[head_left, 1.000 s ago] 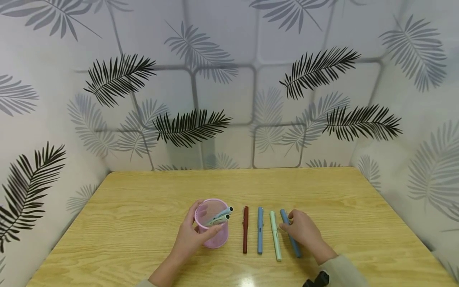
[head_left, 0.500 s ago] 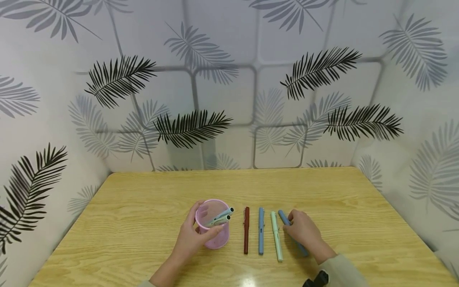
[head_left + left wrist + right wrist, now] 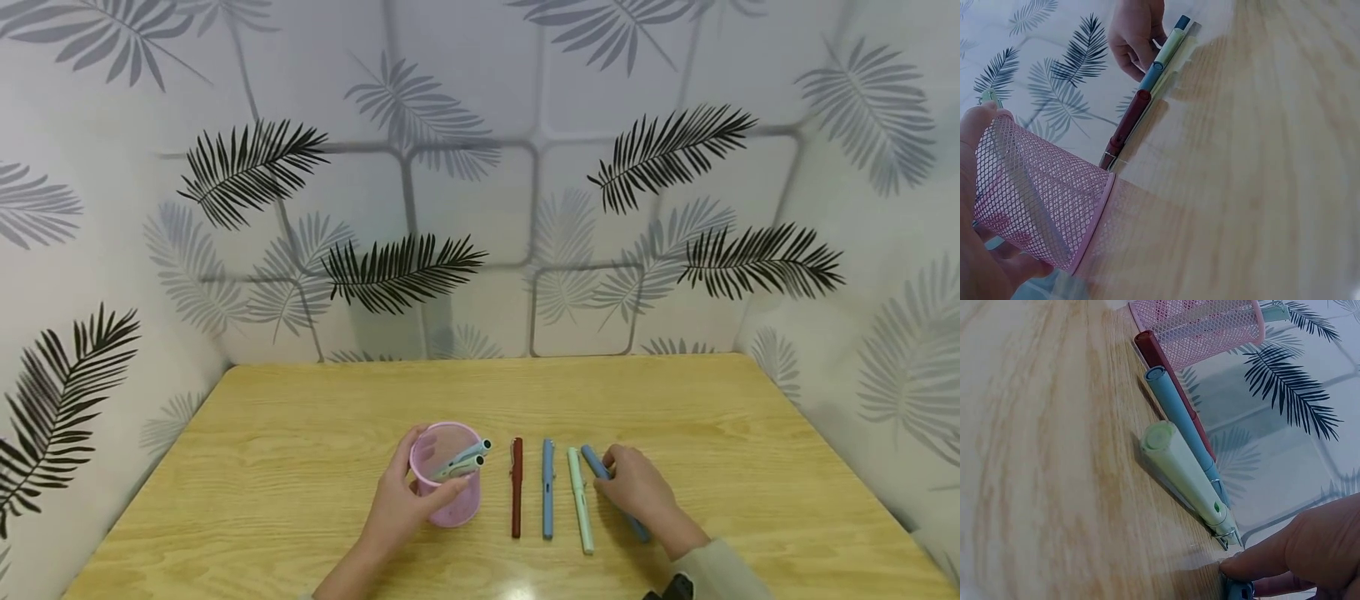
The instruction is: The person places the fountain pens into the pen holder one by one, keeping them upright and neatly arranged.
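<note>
My left hand (image 3: 397,504) grips a pink mesh pen holder (image 3: 456,510), thumb on the near side and fingers round the far left. A light blue pen (image 3: 471,452) and a light green pen (image 3: 463,467) lean inside it, ends above the rim. To its right lie a dark red pen (image 3: 516,492), a blue pen (image 3: 548,492) and a pale green pen (image 3: 581,504), nearly parallel. Farthest right, my right hand (image 3: 641,487) pinches another blue pen (image 3: 594,458), which slants on the table; the hand hides its middle. Its end (image 3: 1238,589) shows under the thumb in the right wrist view.
The wood-grain table (image 3: 315,433) stretches to both sides and behind the pens. A pale wall (image 3: 480,317) with a feather-leaf pattern stands at its back and sides. A dark wrist device (image 3: 675,588) sits at the right sleeve.
The rightmost blue pen has turned under my right hand: its near end has swung right, its far end slightly left. My left hand and the pen holder stay in place.
</note>
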Demonstrator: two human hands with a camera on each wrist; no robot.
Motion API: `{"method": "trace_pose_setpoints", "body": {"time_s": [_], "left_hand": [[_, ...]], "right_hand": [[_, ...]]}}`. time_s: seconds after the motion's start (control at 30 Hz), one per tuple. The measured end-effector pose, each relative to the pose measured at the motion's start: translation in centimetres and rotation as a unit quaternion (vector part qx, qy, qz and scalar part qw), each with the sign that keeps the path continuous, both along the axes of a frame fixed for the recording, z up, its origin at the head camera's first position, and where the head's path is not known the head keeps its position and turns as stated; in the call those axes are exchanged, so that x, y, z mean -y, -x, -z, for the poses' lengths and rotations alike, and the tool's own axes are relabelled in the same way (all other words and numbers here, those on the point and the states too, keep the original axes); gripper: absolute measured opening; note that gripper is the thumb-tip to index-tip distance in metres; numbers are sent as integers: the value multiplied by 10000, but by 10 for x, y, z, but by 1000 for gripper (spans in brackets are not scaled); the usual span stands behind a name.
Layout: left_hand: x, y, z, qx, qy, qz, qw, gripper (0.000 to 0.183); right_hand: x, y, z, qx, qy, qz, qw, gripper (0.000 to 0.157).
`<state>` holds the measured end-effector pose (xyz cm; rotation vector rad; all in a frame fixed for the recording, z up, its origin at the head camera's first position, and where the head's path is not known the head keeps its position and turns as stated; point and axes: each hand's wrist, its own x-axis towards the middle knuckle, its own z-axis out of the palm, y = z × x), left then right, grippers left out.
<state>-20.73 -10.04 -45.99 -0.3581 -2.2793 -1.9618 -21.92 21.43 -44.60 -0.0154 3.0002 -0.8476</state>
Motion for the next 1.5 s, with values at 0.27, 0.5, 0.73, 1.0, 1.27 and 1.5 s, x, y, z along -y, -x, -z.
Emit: {"method": "trace_pose_setpoints", "body": {"time_s": [0.27, 0.5, 0.73, 1.0, 1.27, 1.5], "left_hand": [[-1, 2, -1, 14, -71, 64, 10000, 88], [0, 1, 0, 12, -84, 39, 10000, 88], [0, 1, -2, -48, -64, 12, 10000, 87], [0, 0, -1, -35, -77, 14, 10000, 87], [2, -2, 3, 112, -147, 62, 9998, 87], [0, -5, -9, 142, -108, 74, 9998, 87]], "right_hand": [[-2, -4, -6, -175, 300, 76, 9994, 21], [-1, -2, -15, -474, 510, 99, 9975, 23], [3, -2, -23, -770, 578, 74, 9953, 24], [13, -5, -31, -1275, 992, -11, 9869, 20], [26, -5, -31, -1838, 1430, -191, 9723, 18], [36, -1, -38, -2328, 2033, -413, 9501, 18]]}}
